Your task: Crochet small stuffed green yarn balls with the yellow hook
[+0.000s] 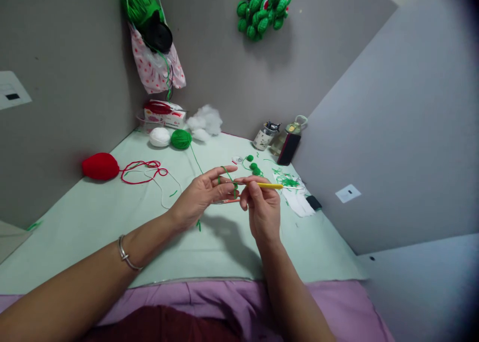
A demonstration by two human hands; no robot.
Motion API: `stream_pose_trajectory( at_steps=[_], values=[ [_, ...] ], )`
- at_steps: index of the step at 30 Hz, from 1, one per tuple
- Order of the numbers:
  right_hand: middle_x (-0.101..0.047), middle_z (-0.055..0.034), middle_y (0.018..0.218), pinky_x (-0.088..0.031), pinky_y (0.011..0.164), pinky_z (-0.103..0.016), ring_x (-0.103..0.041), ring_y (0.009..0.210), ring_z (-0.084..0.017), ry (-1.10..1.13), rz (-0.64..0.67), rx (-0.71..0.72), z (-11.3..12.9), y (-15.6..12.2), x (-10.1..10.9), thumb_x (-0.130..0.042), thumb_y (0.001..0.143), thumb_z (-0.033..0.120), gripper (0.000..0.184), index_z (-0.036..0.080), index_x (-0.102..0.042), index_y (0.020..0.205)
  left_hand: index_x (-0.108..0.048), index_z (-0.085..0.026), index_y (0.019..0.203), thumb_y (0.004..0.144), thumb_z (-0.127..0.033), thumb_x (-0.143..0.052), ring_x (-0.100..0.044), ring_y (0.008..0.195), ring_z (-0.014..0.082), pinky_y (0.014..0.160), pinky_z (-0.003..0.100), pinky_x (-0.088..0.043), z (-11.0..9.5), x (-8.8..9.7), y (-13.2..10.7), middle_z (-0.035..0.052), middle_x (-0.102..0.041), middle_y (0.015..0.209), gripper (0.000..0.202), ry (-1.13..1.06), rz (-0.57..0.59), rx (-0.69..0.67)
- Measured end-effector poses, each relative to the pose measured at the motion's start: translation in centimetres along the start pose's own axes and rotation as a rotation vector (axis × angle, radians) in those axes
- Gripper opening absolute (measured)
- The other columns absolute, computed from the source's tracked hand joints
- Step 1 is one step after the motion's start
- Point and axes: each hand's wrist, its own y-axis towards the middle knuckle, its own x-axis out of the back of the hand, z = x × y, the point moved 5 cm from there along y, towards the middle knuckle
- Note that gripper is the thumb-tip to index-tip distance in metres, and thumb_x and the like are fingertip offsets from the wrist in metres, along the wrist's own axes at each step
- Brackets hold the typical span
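Gripping the yellow-handled crochet hook [273,185] in the right hand [263,206], above the mint-green table cover [183,261], with the tip beside the left hand [200,194]. Pinching green yarn [227,173] between left thumb and fingers, with a strand over the index finger. Best to keep that strand evenly taut, rotate the hook gently and leave slack toward the green yarn ball [181,139].

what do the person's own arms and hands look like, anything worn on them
The left hand and right hand are both bare, without gloves. No sleeves show on either forearm within the picture. Around the left forearm, near the wrist, sits a slim silver-coloured bangle with a small raised piece on it; no bracelet or watch shows on the right wrist.
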Motion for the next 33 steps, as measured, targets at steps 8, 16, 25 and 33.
stream_pose_trajectory(
  at_steps=[8,16,25,33],
  values=[
    [-0.076,-0.0015,0.091,-0.047,0.049,-0.025,-0.056,0.054,-0.008,-0.299,-0.005,0.218,1.0,-1.2,-0.5,-0.065,0.098,0.029,0.013,0.024,-0.077,0.097,-0.053,-0.015,0.14,0.084,-0.017,-0.078,-0.068,0.077,0.0143,0.085,0.034,-0.055,0.3,-0.2,-0.4,-0.0011,-0.07,0.086,0.061,0.043,-0.086,-0.027],
    [-0.076,-0.0022,0.097,-0.052,0.056,-0.028,-0.062,0.065,-0.012,-0.348,-0.002,0.316,1.4,-1.7,-0.9,-0.063,0.099,0.023,0.018,0.03,-0.079,0.104,-0.06,-0.015,0.133,0.087,-0.02,-0.073,-0.071,0.09,0.0189,0.091,0.036,-0.053,-0.1,-0.9,-0.8,0.0048,-0.074,0.101,0.048,-0.064,-0.034,-0.011],
    [-0.076,-0.0032,0.097,-0.057,0.062,-0.03,-0.065,0.069,-0.014,-0.52,0.016,0.425,1.4,-1.8,-0.9,-0.06,0.1,0.02,0.02,0.029,-0.077,0.107,-0.057,-0.013,0.134,0.075,-0.024,-0.091,-0.069,0.074,0.0143,0.085,0.033,-0.054,0.8,-0.2,-0.5,-0.0024,-0.073,0.078,0.069,-0.07,-0.175,-0.005],
    [-0.072,-0.0054,0.096,-0.059,0.073,-0.035,-0.069,0.086,-0.019,-0.739,-0.022,0.688,1.8,-2.9,-1.0,-0.064,0.095,0.014,0.031,0.035,-0.078,0.114,-0.052,-0.013,0.147,0.079,-0.019,-0.087,-0.07,0.079,0.0126,0.088,0.028,-0.052,1.2,-0.9,-0.8,-0.0006,-0.075,0.083,0.077,-0.204,-0.067,0.133]
  ],
)
